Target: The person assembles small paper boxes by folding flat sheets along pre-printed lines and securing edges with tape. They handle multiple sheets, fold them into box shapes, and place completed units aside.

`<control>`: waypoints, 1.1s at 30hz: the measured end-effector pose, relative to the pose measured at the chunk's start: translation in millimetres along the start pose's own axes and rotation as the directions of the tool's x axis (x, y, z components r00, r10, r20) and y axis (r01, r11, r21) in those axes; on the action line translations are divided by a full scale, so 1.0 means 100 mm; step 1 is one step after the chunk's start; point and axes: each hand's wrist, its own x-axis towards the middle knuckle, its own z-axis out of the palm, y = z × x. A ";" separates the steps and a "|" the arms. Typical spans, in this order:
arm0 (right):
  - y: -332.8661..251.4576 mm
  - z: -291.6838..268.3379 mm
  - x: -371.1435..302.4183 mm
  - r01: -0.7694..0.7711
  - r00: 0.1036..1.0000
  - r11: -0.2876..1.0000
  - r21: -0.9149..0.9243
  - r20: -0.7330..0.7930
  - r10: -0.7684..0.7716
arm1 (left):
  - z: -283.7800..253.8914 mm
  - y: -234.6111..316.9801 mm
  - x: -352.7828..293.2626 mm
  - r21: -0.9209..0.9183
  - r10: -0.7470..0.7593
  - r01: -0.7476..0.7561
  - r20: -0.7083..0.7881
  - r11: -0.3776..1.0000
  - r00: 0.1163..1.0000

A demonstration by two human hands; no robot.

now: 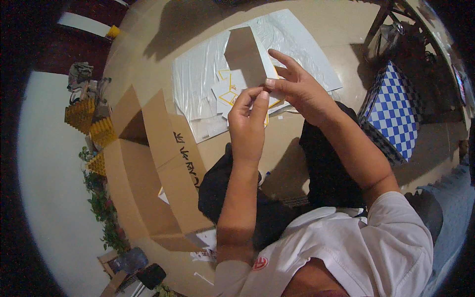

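Observation:
A folded piece of thin card (246, 57), grey-brown on one face and white on the other, stands tilted in front of me. My left hand (249, 111) pinches its near lower corner between thumb and bent fingers. My right hand (303, 89) grips its right side, thumb at the near corner and the other fingers behind the white edge. Both thumbs nearly meet there. Beneath lie several flat white card pieces (225, 94) with yellow outlines, partly hidden by the hands and the folded card.
A large white board (307, 54) under clear plastic lies on the tiled floor below the cards. To the left stands an open brown cardboard box (168, 133) with handwriting. A blue-and-white checkered box (393, 111) is at the right, near a dark wooden frame. Plants (101, 203) line the left.

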 end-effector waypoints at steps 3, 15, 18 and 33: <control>-0.09 0.07 -0.05 0.018 0.995 0.996 -0.088 0.097 -0.010 | -0.01 -0.01 -0.01 -0.124 -0.060 0.067 0.056 0.990 0.997; -0.15 -0.01 -0.03 0.033 0.988 0.992 -0.118 0.156 -0.014 | -0.15 0.09 0.02 0.295 -0.007 -0.035 0.143 0.955 0.990; -0.15 0.01 -0.06 -0.002 0.980 0.985 -0.172 0.193 0.036 | -0.16 0.13 -0.01 0.188 -0.132 0.108 0.118 0.976 0.984; -0.11 0.05 -0.06 0.013 0.966 0.979 -0.205 0.257 0.041 | -0.12 0.05 0.03 -0.098 -0.291 0.293 0.029 0.951 0.956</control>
